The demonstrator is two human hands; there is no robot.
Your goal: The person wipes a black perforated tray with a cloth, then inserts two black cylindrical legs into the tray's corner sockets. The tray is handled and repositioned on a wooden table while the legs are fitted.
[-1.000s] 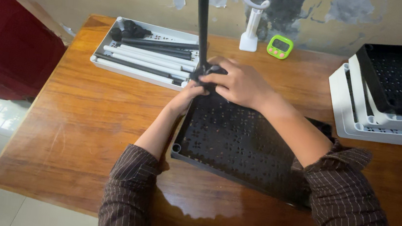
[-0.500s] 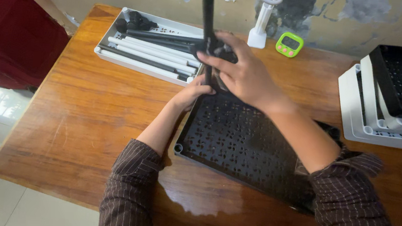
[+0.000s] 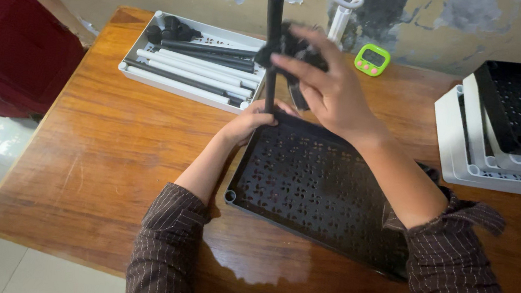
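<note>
The left hand (image 3: 251, 119) clamps the upright black plastic tube (image 3: 272, 46) at the perforated black plastic tray's (image 3: 320, 190) eleven-o'clock corner; the right hand (image 3: 330, 86) pinches a small black fitting (image 3: 289, 47) against the tube.

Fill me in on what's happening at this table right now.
A person in a striped dark shirt is working with a black perforated tray lying on the wooden table. The left hand grips the base of a black pole standing upright at the tray's far corner. The right hand is raised beside the pole, holding a small black part against it. A white tray of black and white tubes sits behind, stacked trays lie to the right, and a green timer is near the wall.
</note>
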